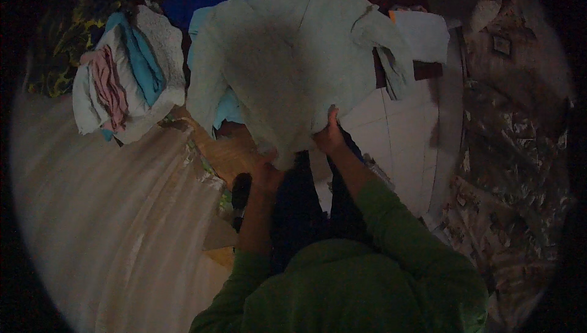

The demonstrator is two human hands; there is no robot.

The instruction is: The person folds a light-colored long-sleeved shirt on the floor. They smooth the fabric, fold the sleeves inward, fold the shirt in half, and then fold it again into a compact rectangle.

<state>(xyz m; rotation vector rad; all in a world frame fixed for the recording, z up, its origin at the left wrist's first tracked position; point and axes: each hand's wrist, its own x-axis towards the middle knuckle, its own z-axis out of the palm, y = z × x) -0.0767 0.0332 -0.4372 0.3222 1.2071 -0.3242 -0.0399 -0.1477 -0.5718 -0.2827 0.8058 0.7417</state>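
Observation:
A pale long-sleeved garment (339,49) is spread out in front of me, its upper part away from me and a sleeve at each side. My left hand (268,170) grips its near edge on the left, where the cloth looks bunched and blurred. Thumb up, my right hand (330,138) holds the same near edge farther right. A dark patch, perhaps shadow or blur, covers the middle of the garment. Light-blue cloth (229,108) shows beneath the left sleeve.
At the left lies a pile of folded cloths (130,76) in white, pink and turquoise, beside a dark, yellow-patterned fabric (69,44). Blue cloth (206,0) lies behind the garment, and a white folded cloth (424,35) to its right. A patterned brown covering (509,149) fills the right side.

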